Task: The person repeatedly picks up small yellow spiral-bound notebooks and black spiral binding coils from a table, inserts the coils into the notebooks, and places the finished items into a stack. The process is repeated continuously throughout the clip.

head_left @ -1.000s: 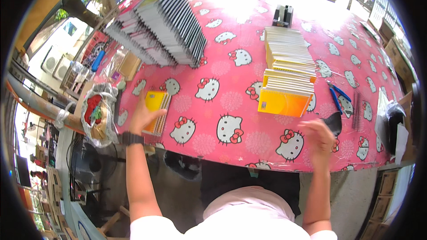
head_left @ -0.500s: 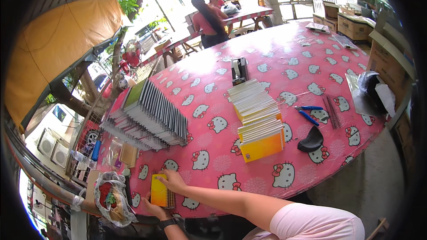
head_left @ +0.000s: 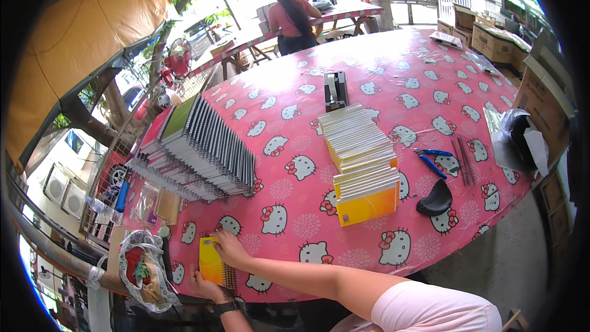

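A small stack of yellow spiral notebooks (head_left: 211, 262) lies near the table's front left edge, wire coils on its right side. My left hand (head_left: 208, 287), with a dark band on the wrist, is closed around its near left corner. From the right, my right hand (head_left: 230, 249) presses its fingers against the far right corner, by the coils. Some of the fingers are hidden. To the right stands a long row of yellow-covered booklets (head_left: 367, 204) with white page edges. Tall stacks of black-coiled notebooks (head_left: 212, 154) rise beyond my hands on the left.
A plastic-lined basket (head_left: 146, 270) of scraps sits left of my hands. Blue-handled pliers (head_left: 432, 163), a black curved object (head_left: 434, 197) and loose coils (head_left: 464, 158) lie on the right. A tape dispenser (head_left: 335, 91) stands beyond the booklets. Two people are at a far table.
The view has shifted slightly. My right fingers have drawn back from the yellow cover toward the stack's far right corner. My left hand stays at the near corner.
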Motion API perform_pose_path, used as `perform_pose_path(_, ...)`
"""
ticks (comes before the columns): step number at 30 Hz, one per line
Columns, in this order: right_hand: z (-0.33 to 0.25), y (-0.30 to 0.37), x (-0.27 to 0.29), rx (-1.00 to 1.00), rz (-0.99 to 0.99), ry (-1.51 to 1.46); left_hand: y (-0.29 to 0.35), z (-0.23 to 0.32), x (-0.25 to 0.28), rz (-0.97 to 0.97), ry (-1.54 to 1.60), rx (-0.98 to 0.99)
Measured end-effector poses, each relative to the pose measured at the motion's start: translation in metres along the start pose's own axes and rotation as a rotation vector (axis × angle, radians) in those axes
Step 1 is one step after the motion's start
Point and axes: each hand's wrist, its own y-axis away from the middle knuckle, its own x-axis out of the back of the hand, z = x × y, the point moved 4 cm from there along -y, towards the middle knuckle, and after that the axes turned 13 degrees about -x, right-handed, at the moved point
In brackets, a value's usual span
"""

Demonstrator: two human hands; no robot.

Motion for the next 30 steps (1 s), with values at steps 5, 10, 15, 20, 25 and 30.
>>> perform_pose_path(5, -0.001, -0.003, 0.003, -0.060, -0.078, -0.017, -0.003, -0.001, -0.001, 0.018, 0.008, 0.043)
perform_pose_path(10, -0.002, -0.003, 0.010, 0.022, -0.013, -0.028, 0.002, 0.002, -0.006, 0.041, 0.099, 0.100)
perform_pose_path(15, -0.002, -0.001, 0.013, 0.077, -0.067, 0.011, 0.002, 0.006, -0.005, -0.024, -0.174, -0.085)
perform_pose_path(20, -0.011, 0.003, 0.019, -0.004, -0.043, -0.016, -0.007, -0.006, 0.002, -0.130, 0.068, 0.031)
perform_pose_path(25, -0.026, 0.039, 0.077, 0.000, 0.008, 0.042, -0.044, -0.026, 0.033, -0.148, 0.231, 0.352)
perform_pose_path(30, -0.052, 0.112, 0.213, -0.026, -0.502, -0.015, -0.011, 0.110, -0.025, 0.018, -0.212, -0.304)
